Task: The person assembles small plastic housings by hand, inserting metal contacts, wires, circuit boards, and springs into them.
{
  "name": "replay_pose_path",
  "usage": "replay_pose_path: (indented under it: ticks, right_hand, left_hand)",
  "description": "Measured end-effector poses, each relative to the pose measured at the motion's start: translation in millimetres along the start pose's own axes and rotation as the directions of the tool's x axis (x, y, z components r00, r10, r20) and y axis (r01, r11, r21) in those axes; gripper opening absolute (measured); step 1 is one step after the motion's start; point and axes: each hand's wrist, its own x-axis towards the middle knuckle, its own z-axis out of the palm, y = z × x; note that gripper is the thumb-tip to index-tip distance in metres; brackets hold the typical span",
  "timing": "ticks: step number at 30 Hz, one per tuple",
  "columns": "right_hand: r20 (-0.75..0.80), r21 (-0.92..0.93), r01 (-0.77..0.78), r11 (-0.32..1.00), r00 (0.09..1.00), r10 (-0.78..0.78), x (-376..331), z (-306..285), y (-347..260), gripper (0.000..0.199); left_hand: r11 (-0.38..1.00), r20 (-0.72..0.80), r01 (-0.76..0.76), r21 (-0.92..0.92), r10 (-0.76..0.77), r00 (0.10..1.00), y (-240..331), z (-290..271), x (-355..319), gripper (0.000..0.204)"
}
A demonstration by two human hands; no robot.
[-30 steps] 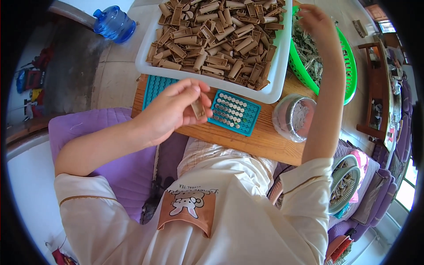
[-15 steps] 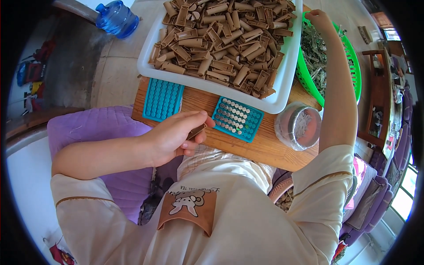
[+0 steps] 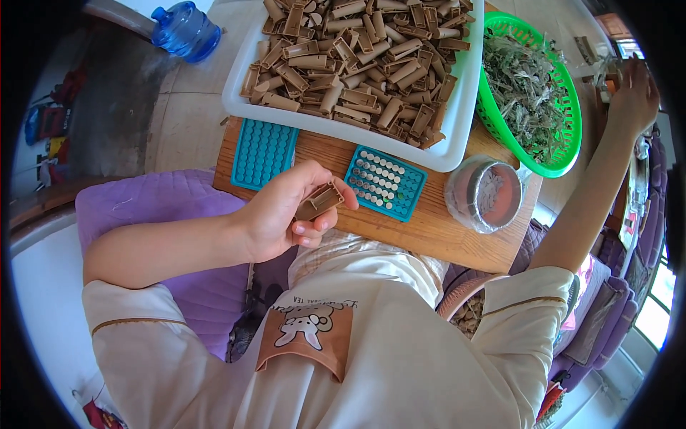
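Note:
My left hand (image 3: 286,211) is closed round a brown plastic half-tube case (image 3: 319,202), its hollow side facing up, above my lap near the table edge. Far out to the right, past the green basket, my right hand (image 3: 634,100) reaches with fingers spread, in shadow. Some clear crumpled plastic (image 3: 606,70) shows beside it; I cannot tell whether they touch. On the table, a teal tray (image 3: 413,191) holds rows of small silvery discs, with some cups on its right side unfilled. Another teal tray (image 3: 263,152) to its left shows only bare cups.
A white tub (image 3: 343,133) heaped with brown cases (image 3: 357,64) stands at the table's far side. A green basket (image 3: 568,154) holds shredded greyish plastic strips. Nearer is a round clear container (image 3: 464,193) with small white pieces. A blue water jug (image 3: 187,32) stands far left.
My right hand has swung from above the green basket outward to the right, and its fingers have spread. My left hand has tilted the brown case so its hollow side shows.

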Motion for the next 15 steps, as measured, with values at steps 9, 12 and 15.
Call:
replay_pose_path:
  ticks: [9,12,15]
  right_hand:
    - [0.234,-0.833,0.097,0.545,0.954,0.188,-37.3,-42.8,-7.5,0.027]
    - [0.168,-0.675,-0.046,0.736,0.962,0.214,-44.5,-42.8,-24.3,0.026]
    - [0.027,-0.309,-0.363,0.879,0.921,0.390,-58.1,-44.3,-22.3,0.021]
  left_hand:
    - [0.999,0.073,-0.025,0.045,0.021,0.997,-4.4,-4.0,-1.2,0.038]
    - [0.999,0.114,-0.037,0.002,0.036,0.993,-6.4,-3.0,-0.7,0.037]
    - [0.989,0.122,-0.113,0.095,0.101,0.987,-2.8,-5.9,0.1,0.032]
